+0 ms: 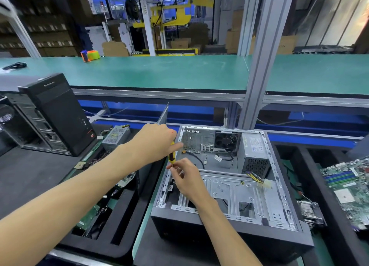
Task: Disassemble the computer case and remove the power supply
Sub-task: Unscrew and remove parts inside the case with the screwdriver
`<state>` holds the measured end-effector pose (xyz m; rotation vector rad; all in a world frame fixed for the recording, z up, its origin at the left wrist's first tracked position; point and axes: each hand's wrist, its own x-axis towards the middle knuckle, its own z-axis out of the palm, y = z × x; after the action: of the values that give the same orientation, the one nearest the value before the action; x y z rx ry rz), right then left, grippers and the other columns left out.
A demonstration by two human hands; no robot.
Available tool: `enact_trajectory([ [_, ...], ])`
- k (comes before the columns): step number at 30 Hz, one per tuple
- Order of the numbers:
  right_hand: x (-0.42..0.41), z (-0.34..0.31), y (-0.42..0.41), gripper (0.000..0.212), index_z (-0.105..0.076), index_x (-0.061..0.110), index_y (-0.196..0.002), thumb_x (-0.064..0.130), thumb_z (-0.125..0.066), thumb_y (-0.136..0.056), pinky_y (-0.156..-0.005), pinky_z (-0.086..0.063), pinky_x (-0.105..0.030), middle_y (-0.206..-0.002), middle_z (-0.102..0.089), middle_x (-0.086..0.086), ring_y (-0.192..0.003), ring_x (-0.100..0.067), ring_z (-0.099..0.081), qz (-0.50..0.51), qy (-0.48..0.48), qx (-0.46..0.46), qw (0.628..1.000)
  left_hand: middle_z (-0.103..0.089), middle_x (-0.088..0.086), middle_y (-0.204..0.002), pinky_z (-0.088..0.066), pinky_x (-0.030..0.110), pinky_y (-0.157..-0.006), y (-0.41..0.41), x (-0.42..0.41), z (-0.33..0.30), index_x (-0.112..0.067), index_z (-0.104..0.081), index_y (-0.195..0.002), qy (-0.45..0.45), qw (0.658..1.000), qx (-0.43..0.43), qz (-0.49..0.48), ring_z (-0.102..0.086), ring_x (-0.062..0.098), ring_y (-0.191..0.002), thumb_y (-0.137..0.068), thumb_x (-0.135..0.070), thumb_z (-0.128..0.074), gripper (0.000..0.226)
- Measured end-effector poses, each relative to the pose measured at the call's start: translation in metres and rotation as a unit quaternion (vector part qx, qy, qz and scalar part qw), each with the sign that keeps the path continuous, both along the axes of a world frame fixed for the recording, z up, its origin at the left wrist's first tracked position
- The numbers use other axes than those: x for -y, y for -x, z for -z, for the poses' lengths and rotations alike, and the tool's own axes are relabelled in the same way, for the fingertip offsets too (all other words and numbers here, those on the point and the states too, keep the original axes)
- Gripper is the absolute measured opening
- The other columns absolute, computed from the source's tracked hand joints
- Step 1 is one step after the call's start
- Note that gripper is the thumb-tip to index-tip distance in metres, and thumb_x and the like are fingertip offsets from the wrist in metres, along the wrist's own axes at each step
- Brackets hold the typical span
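An open grey computer case [235,231] lies on its side in front of me. Its silver power supply [254,151] sits in the far right corner, next to a black fan [225,140]. Yellow and black cables with a white plug [263,183] trail from it over the inner metal plate. My left hand [155,143] grips the yellow handle of a screwdriver [171,155] at the case's left wall. My right hand [185,178] pinches the screwdriver's lower end. A thin grey side panel [163,115] stands on edge behind my left hand; contact with it is hidden.
A black tower case [58,115] stands at the left, with a loose power supply [115,136] and circuit boards in black trays beside it. A motherboard [349,185] and a heatsink [311,211] lie at the right. A green shelf [159,72] and an aluminium post [257,66] rise behind.
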<state>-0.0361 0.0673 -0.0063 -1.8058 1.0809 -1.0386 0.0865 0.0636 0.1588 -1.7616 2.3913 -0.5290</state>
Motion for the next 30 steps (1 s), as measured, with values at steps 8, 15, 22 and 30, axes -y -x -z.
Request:
enact_trajectory([
  [8,0.002,-0.001,0.000,0.019,-0.063,0.039,-0.094,0.024,-0.055,-0.102,-0.068,-0.042,-0.013,-0.098,-0.059,0.008,-0.075,-0.004,-0.056,0.009,-0.008,0.006,1.000,-0.045,-0.010,-0.115,-0.052,0.036,-0.072,-0.006,-0.017,-0.004,-0.029,-0.049,-0.123,-0.109,0.983,-0.119,0.091,-0.053,0.011,-0.083,-0.096,-0.034,-0.057,0.029],
  [15,0.002,0.004,0.000,0.013,-0.066,0.035,-0.104,0.027,-0.058,-0.100,-0.068,-0.044,-0.014,-0.092,-0.056,0.012,-0.075,-0.007,-0.056,0.007,0.010,0.001,1.000,-0.059,-0.006,-0.089,-0.050,0.033,-0.070,-0.003,-0.011,-0.011,-0.022,-0.054,-0.097,-0.073,0.994,-0.072,0.048,-0.059,0.016,-0.081,-0.098,-0.050,-0.052,0.028],
  [22,0.005,0.006,-0.001,0.010,-0.068,0.038,-0.097,0.036,-0.059,-0.100,-0.072,-0.043,-0.013,-0.093,-0.054,0.013,-0.084,-0.005,-0.057,0.011,0.012,-0.001,1.000,-0.049,-0.006,-0.064,-0.031,0.029,-0.051,0.000,-0.007,0.002,-0.021,-0.047,-0.073,0.024,0.999,-0.001,-0.021,-0.045,0.015,-0.053,-0.095,-0.072,-0.026,0.060],
  [30,0.007,0.009,-0.001,0.013,-0.070,0.035,-0.102,0.035,-0.058,-0.101,-0.072,-0.043,-0.012,-0.095,-0.057,0.013,-0.087,-0.003,-0.058,0.018,0.010,0.008,1.000,-0.050,-0.013,-0.114,-0.051,0.035,-0.083,-0.008,-0.012,-0.002,-0.028,-0.056,-0.125,-0.128,0.973,-0.156,0.108,-0.051,0.006,-0.089,-0.098,-0.022,-0.054,0.028],
])
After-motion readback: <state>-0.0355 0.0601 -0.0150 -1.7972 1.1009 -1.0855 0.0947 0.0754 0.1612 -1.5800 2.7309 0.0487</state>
